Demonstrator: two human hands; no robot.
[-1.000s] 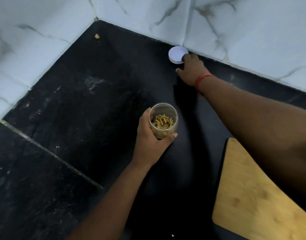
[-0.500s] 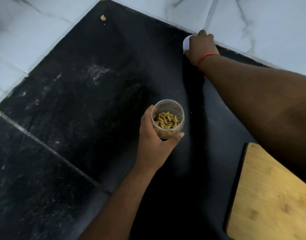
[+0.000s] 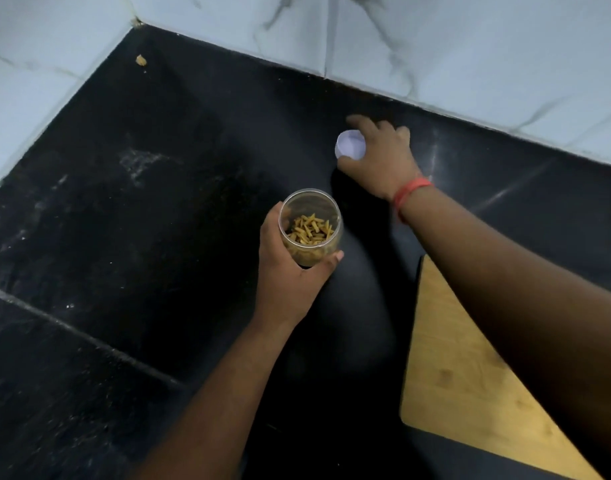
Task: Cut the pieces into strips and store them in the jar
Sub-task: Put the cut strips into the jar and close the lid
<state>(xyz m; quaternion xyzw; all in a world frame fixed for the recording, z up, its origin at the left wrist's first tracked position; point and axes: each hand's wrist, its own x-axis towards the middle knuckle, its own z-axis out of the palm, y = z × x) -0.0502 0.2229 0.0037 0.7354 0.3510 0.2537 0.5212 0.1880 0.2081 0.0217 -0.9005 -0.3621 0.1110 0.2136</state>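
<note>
Strips (image 3: 309, 230) of a yellowish food already lie in a loose heap at the bottom of the clear jar (image 3: 311, 232), which suggests the cutting and filling are done or nearly so; what appears left is closing the jar. The jar stands open-mouthed near the middle of the frame on the black counter (image 3: 158, 202), and the left hand (image 3: 290, 271) grips it from the near side, thumb and fingers curled round its wall. Up and to the right of the jar, apart from it, the right hand (image 3: 380, 157) holds a white lid (image 3: 349, 144), fingers curled over its far edge and thumb under its near edge; whether the lid is lifted clear of the counter cannot be told. A red band (image 3: 409, 192) circles that wrist. A wooden cutting board (image 3: 453, 375) lies at the lower right of the frame, its visible part bare. One small crumb (image 3: 141, 59) sits at the upper left, in the corner by the white marbled wall (image 3: 470, 46).
</note>
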